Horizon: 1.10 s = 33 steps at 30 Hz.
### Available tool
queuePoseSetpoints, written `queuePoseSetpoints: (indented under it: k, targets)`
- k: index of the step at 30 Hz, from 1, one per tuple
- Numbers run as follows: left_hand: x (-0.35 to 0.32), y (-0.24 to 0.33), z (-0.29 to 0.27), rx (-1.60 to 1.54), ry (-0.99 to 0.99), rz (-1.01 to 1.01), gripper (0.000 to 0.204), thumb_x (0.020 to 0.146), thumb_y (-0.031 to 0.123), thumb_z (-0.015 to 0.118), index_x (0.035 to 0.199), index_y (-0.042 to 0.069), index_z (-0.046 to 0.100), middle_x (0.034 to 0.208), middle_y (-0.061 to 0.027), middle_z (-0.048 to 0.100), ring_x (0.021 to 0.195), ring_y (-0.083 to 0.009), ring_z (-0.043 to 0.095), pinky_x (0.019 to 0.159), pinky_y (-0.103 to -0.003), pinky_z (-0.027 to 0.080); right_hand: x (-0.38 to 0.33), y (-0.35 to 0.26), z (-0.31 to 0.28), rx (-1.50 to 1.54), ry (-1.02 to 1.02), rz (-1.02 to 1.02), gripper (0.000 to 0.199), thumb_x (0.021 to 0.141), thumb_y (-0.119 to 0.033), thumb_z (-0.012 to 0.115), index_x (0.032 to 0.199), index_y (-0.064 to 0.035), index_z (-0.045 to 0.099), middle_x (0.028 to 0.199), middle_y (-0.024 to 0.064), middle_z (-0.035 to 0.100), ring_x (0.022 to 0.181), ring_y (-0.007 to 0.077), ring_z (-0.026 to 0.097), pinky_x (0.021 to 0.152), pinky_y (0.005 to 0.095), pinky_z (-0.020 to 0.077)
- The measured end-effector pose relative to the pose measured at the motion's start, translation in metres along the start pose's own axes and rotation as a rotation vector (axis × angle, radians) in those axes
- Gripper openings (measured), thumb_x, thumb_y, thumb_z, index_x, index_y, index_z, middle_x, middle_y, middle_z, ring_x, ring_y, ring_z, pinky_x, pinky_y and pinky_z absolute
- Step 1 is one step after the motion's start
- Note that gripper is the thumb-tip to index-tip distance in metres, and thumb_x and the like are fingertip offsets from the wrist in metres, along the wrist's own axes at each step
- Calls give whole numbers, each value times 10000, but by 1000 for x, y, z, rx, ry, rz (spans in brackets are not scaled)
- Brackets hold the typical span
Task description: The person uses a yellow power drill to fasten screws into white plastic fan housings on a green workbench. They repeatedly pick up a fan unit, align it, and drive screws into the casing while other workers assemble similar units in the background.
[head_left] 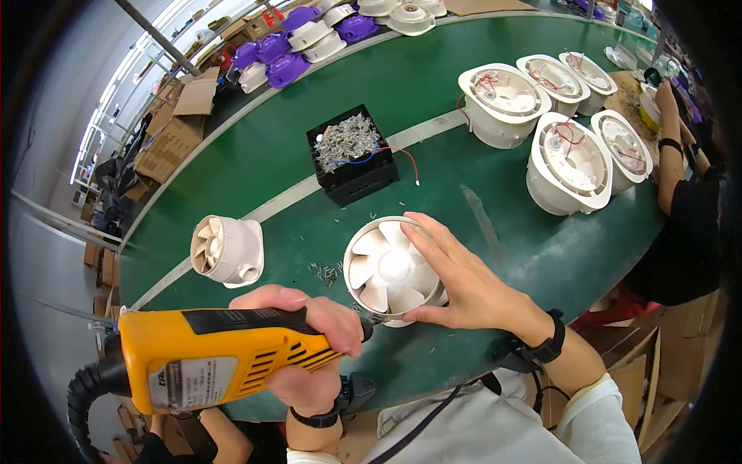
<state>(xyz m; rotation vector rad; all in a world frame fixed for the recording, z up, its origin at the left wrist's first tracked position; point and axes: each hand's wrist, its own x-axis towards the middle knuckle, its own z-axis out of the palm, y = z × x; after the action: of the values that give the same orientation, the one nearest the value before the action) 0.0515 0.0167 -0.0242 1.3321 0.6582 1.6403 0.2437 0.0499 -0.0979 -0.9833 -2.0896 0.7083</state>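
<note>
My left hand [321, 329] is wrapped round a yellow-and-black electric screwdriver [224, 359]. Its tip meets the lower rim of a white round fan housing [393, 267], whose blades face up. Around the right side of that housing curves my right hand [464, 282], thumb and fingers gripping its rim. Loose screws [328, 274] lie scattered on the green table just left of the housing. Farther left, a second white fan housing [228, 251] rests on its side. A black box [355, 182] heaped with screws stands beyond, with a red and blue wire draped over it.
Several white oval housings [506, 100] with red wires stand at the far right of the green table [433, 178]. A co-worker's arm [671, 147] reaches in there; another person's arm [224, 437] shows lower left. Purple and white parts [287, 69] line the far side. A black cable [81, 402] trails from the screwdriver.
</note>
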Motion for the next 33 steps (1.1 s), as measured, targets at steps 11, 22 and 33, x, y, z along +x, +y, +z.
queuePoseSetpoints:
  k: [11, 22, 33]
  targets:
    - [2, -8, 13, 182, 16, 1, 667, 812, 653, 525, 1081, 63, 369, 556, -28, 449, 386, -135, 422, 351, -259, 355, 2, -2, 1, 22, 7, -36, 1003, 664, -307, 806, 1422, -22, 213, 1408, 261, 253, 1284, 430, 317, 1059, 444, 301]
    - [11, 15, -19, 128, 114, 160, 652, 820, 532, 617, 1130, 14, 369, 645, -98, 538, 465, -179, 495, 424, -297, 424, 8, -3, -2, -22, 30, -50, 978, 654, -363, 801, 1400, -17, 271, 1394, 272, 267, 1259, 437, 348, 1042, 452, 321]
    - [10, 3, -36, 127, 159, 246, 606, 860, 542, 552, 1116, 27, 361, 579, -67, 482, 411, -159, 450, 384, -265, 395, 29, -36, 3, -352, 4, -46, 937, 662, -418, 745, 1365, 20, 307, 1313, 344, 314, 1243, 467, 318, 1060, 533, 236]
